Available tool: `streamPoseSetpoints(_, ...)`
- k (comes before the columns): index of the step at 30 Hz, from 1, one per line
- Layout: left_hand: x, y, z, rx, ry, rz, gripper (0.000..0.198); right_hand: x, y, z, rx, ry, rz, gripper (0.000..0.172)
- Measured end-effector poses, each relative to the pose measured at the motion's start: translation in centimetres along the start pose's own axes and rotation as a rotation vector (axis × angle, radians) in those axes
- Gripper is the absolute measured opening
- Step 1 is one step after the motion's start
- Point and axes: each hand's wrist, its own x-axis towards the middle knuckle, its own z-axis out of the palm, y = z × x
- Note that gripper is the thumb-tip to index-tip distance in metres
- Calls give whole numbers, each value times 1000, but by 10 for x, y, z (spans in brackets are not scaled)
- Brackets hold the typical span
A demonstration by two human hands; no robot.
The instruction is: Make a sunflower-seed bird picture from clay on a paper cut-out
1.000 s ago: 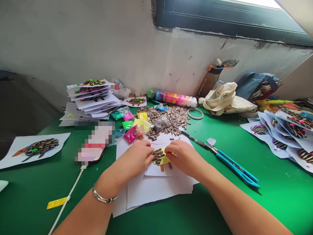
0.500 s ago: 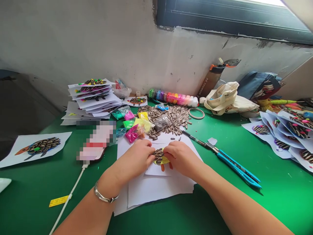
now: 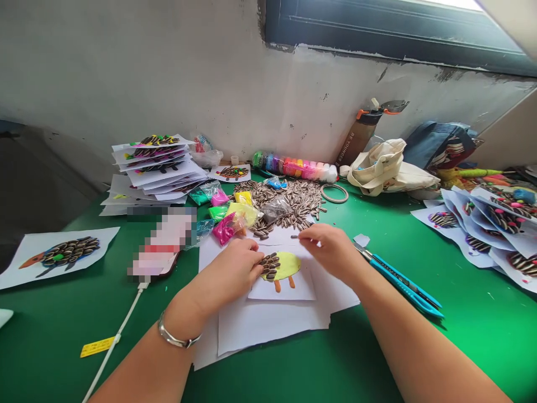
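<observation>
A small white paper picture lies on larger white sheets. It carries a pale yellow clay oval with two orange legs, and sunflower seeds cover the oval's left part in rows. My left hand, fingers bent, holds the picture down at its left edge and partly hides it. Above the picture's top right, my right hand has thumb and forefinger pinched at a single sunflower seed. The seed pile spreads just beyond the sheets.
Bagged coloured clay lies left of the pile. A blue utility knife and a tape ring are on the right. Stacked seed pictures stand at left, more at right. A phone with a cable lies left.
My right hand has moved from the yellow oval up and right to the loose seed, uncovering the oval's right part. My left hand has stayed at the picture.
</observation>
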Motion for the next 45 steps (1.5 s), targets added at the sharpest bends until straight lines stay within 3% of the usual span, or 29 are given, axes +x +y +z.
streamPoseSetpoints(2, -1, 0, -1, -30, -11, -9, 28, 2, 15, -7, -46, 55, 82, 21)
streamPoseSetpoints(5, -5, -2, -3, -86, -22, -36, 23, 5, 27, -9, -128, 1, 121, 23)
streamPoseSetpoints(12, -13, -3, -7, -182, -97, -106, 27, 10, 19, 4, -205, -90, 101, 20)
streamPoseSetpoints(24, -9, -3, 0, -176, -19, -61, 23, 10, 27, 11, -335, -94, 101, 27)
streamPoseSetpoints(26, -9, -1, 0, -168, -26, -73, 19, 9, 26, 9, -307, -62, 113, 26)
streamPoseSetpoints(30, -10, 2, -2, -158, -43, -94, 20, 2, 7, -1, -90, 120, 57, 23)
streamPoseSetpoints(36, -11, 4, -4, -132, -39, -71, 35, -10, -22, -6, 275, 42, -21, 19)
streamPoseSetpoints(41, -7, 7, -3, -76, -44, -99, 46, -10, -21, -3, 358, 90, -3, 17)
streamPoseSetpoints(45, -4, 5, 2, -52, -38, -121, 59, -10, -19, -4, 367, 55, -18, 18)
